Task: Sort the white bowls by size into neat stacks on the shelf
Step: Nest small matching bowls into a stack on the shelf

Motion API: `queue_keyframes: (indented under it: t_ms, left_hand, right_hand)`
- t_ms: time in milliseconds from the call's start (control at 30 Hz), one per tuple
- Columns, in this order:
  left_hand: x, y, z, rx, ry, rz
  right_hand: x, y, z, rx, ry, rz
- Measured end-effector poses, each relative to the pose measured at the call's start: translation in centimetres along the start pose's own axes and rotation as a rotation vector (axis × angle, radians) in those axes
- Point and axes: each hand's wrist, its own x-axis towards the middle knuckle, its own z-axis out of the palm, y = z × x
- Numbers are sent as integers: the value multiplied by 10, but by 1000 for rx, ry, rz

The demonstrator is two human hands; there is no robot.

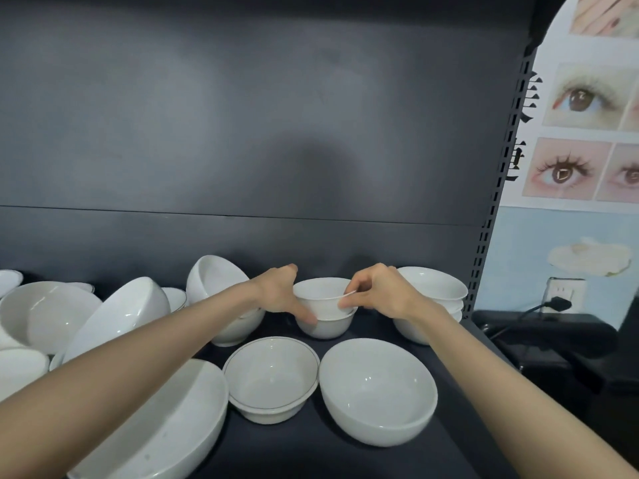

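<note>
A small white bowl [320, 289] sits nested in another small white bowl [323, 327] at the back middle of the dark shelf [332, 454]. My left hand [281, 295] grips the top bowl's left side, thumb down on the lower bowl. My right hand [375, 293] pinches the top bowl's right rim. In front stand a thin-rimmed pair of nested bowls [271, 376] and a wider white bowl [378, 390]. A stack of medium bowls [434, 302] stands at the back right.
Tilted and jumbled white bowls [114, 316] crowd the left side, with a large bowl [166, 430] at the front left. A perforated shelf upright [491, 216] bounds the right side. Beyond it are a poster and a wall socket [562, 295] with a plug.
</note>
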Motion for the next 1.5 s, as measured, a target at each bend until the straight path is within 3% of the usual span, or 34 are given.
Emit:
queue_keyframes:
  t_ms: [233,567,800,1133,1500]
  left_hand:
    - [4,-3,15,-58,-42,14]
    - [-8,5,-11,-367,133,169]
    - [-1,43,-19,-652,151,297]
    - [20,124,15,-695,161,374]
    - [34,141,48,-630,231,255]
  right_hand:
    - [0,6,7,225,-38,86]
    - [-15,-20,-17,303,176,-5]
    - [-36,-25,-68,275,306,-47]
    - [-65,22,-130,324,321,-32]
    - [-59,69,-137,382,229,-22]
